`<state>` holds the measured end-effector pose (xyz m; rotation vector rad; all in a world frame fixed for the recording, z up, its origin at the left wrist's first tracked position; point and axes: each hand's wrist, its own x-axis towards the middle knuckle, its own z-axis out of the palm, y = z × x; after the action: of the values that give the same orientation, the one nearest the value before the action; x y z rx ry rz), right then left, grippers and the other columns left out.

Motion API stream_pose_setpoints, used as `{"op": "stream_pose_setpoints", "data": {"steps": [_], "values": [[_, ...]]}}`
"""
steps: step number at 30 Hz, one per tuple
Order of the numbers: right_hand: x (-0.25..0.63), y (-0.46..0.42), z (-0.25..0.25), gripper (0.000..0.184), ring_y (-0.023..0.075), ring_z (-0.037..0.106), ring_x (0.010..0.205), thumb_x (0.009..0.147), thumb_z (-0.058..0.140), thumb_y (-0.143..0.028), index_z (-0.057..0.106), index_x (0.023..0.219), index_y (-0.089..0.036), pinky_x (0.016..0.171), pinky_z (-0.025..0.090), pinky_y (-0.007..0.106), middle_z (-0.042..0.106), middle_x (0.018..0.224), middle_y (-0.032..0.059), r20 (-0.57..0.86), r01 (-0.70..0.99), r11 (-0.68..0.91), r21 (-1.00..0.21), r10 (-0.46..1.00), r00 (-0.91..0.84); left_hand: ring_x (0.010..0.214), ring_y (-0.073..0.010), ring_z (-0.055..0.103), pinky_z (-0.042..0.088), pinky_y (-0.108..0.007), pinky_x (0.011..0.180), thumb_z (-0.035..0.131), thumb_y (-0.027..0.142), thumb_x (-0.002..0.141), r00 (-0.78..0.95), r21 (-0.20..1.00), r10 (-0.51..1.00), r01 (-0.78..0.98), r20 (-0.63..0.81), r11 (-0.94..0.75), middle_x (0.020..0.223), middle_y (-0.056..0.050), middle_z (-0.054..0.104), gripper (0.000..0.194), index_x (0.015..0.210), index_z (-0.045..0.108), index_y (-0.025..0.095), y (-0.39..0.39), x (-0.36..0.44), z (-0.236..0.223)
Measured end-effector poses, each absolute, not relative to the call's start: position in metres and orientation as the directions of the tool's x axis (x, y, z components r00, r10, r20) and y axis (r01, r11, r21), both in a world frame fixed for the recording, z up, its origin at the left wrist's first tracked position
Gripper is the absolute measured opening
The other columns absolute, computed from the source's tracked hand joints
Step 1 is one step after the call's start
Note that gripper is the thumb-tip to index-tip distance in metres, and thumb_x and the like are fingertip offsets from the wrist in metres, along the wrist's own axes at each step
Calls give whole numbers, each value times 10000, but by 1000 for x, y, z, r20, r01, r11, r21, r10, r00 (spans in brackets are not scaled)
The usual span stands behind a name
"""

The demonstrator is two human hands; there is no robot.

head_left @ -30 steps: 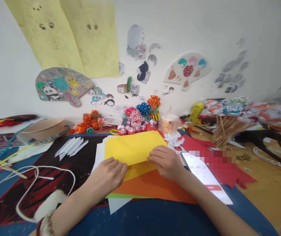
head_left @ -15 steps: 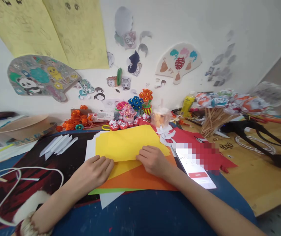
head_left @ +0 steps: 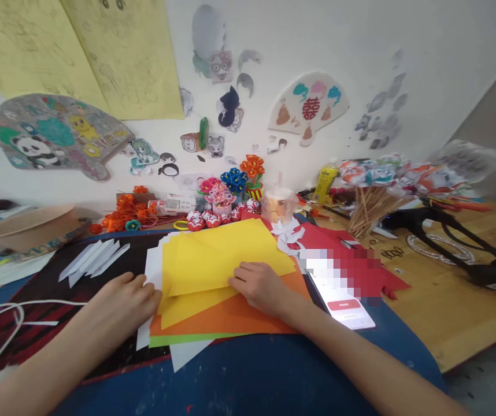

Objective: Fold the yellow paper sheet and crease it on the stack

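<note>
A folded yellow paper sheet (head_left: 217,254) lies on a stack of orange (head_left: 248,315), green and white sheets on the dark table mat. My right hand (head_left: 260,284) presses down on the yellow sheet's lower right edge, fingers flat and together. My left hand (head_left: 122,300) rests at the stack's left edge, fingers curled loosely against the white sheets (head_left: 150,271), off the yellow paper.
A phone (head_left: 339,292) lies right of the stack on red paper (head_left: 376,271). White paper strips (head_left: 92,260) lie to the left, a white cord (head_left: 0,315) further left. Paper flowers (head_left: 230,190), a plastic cup (head_left: 277,205), sticks (head_left: 369,211) and a black stand (head_left: 456,242) crowd the back.
My left hand slid left off the yellow paper to the stack's edge. My right hand stayed pressing on the yellow sheet. The camera view shifted right and down.
</note>
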<state>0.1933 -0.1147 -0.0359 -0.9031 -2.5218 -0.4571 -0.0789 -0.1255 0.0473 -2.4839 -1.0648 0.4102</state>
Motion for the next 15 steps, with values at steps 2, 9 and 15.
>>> {"op": "stream_pose_setpoints", "data": {"steps": [2,9,15], "values": [[193,-115,-35,236,148,478,638,866,466,-19,626,749,-147,532,290,275,587,688,37,446,656,744,131,547,-709,698,-241,641,373,-321,585,472,37,803,508,-400,850,757,-138,-517,735,-46,686,271,783,678,211,-127,-67,59],[197,-118,-26,183,143,572,765,926,530,-163,709,888,-162,636,406,261,664,837,45,355,689,715,-114,677,-644,539,-144,562,330,-248,515,475,445,857,473,104,841,880,-263,-463,583,-15,649,395,571,569,189,-98,-9,37],[199,-135,-7,246,173,642,819,953,497,-262,718,900,-164,683,471,286,710,874,62,202,715,682,-151,730,-653,342,-89,430,356,-222,394,539,546,777,514,498,726,824,-456,-271,431,5,559,462,510,574,172,-61,-11,8]]}}
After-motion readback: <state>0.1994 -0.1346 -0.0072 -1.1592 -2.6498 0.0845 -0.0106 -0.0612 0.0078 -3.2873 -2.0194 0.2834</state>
